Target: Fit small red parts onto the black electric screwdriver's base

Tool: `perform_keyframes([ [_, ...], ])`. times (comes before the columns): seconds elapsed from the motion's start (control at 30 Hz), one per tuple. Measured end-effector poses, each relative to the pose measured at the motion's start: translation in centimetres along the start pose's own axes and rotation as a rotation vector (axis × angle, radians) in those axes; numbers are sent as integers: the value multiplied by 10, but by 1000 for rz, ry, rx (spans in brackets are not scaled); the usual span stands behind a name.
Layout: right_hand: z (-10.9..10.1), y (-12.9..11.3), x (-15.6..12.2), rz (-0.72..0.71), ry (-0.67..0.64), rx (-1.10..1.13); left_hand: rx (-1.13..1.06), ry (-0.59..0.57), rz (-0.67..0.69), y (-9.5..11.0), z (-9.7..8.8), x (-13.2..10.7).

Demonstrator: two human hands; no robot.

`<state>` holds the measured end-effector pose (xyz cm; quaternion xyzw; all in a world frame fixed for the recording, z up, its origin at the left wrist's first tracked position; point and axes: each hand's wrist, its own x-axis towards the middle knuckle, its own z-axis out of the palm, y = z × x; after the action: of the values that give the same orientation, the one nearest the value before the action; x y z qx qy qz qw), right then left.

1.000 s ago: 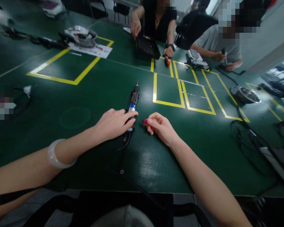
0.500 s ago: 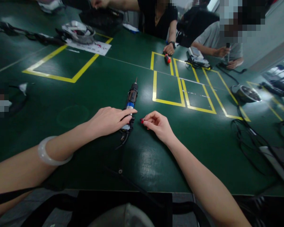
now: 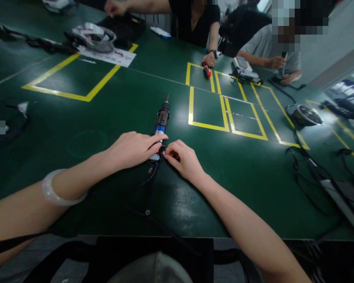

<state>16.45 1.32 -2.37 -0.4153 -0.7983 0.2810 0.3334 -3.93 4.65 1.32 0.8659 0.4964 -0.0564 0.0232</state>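
Note:
A black electric screwdriver (image 3: pixel 161 116) with a blue band lies on the green table (image 3: pixel 106 118), its bit pointing away from me. My left hand (image 3: pixel 132 148) rests over its rear end, fingers wrapped on the body. My right hand (image 3: pixel 181 159) is pinched on a small red part, pressed against the tool's rear where its black cable (image 3: pixel 149 177) leaves. The red part is almost hidden by my fingers.
Yellow tape boxes (image 3: pixel 208 106) mark the table ahead. Across the table sit other people, one with a hand by a red part (image 3: pixel 207 71). A round metal dish (image 3: pixel 305 115) and cables (image 3: pixel 309 173) lie at the right, a helmet-like object (image 3: pixel 94 37) on paper far left.
My right hand has moved left with the red part, from a gap beside the screwdriver to touching its rear end. The left hand has stayed on the tool.

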Motion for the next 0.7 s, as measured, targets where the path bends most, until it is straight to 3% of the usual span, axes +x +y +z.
perform_keyframes([
  [0.7, -9, -6, -6, -14, -62, -1, -19, 1, 12, 0, -4, -4],
])
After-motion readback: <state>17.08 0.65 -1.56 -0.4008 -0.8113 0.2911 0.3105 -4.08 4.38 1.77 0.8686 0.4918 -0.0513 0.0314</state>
